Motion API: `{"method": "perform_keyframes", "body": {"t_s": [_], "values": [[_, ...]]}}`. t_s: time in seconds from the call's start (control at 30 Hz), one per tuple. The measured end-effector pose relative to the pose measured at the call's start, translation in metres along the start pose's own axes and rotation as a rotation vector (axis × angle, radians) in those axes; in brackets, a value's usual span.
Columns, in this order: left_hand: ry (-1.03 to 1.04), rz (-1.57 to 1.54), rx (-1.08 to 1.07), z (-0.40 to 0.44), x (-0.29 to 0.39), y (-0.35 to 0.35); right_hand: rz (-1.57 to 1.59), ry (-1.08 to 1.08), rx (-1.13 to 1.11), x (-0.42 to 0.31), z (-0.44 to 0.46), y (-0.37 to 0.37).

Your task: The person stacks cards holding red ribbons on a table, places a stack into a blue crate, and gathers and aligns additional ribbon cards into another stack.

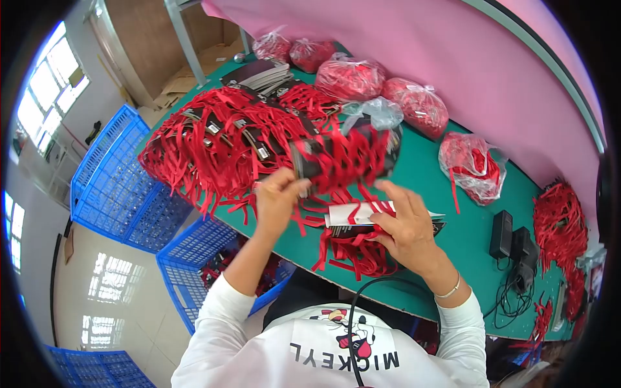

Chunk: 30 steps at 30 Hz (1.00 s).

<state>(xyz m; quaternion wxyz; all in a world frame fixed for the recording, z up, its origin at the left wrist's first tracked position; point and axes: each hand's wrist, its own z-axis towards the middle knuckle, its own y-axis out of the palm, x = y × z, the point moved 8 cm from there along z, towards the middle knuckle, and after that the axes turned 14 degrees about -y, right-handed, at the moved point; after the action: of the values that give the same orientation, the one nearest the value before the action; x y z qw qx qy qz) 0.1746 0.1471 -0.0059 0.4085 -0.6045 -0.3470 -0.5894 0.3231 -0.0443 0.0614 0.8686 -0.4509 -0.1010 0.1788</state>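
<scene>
My left hand (278, 199) has its fingers closed on the lower left corner of a dark card bundle (343, 155) with red ribbons, which is blurred by motion. My right hand (407, 229) is at the right end of a white card strip (359, 213) threaded with red ribbon; its thumb and fingers are bent round the strip's edge. Below the strip, more red ribbons (362, 255) lie at the table's near edge. To the left of the bundle spreads a large heap of dark cards with red ribbons (220, 139).
Plastic bags of red ribbon (352, 77) line the back of the green table (466, 239). A black power adapter (501, 234) with cables lies at the right, near hanging red ribbons (561, 223). Blue crates (116, 171) stand at the left, below the table.
</scene>
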Motion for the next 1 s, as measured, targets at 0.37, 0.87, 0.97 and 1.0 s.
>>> {"method": "perform_keyframes", "body": {"t_s": [0.37,0.87,0.97,1.0], "values": [[0.192,0.341,-0.162,-0.007,-0.002,-0.012,0.091,-0.022,-0.032,0.005,-0.002,0.007],[-0.126,0.638,0.332,0.118,-0.01,-0.106,0.085,-0.022,-0.049,0.007,-0.004,0.01],[-0.069,-0.081,0.21,0.108,-0.012,-0.097,0.092,-0.032,-0.05,0.007,-0.004,0.01],[-0.009,-0.159,0.18,0.099,-0.004,-0.089,0.095,-0.038,-0.046,0.007,-0.004,0.009]]}}
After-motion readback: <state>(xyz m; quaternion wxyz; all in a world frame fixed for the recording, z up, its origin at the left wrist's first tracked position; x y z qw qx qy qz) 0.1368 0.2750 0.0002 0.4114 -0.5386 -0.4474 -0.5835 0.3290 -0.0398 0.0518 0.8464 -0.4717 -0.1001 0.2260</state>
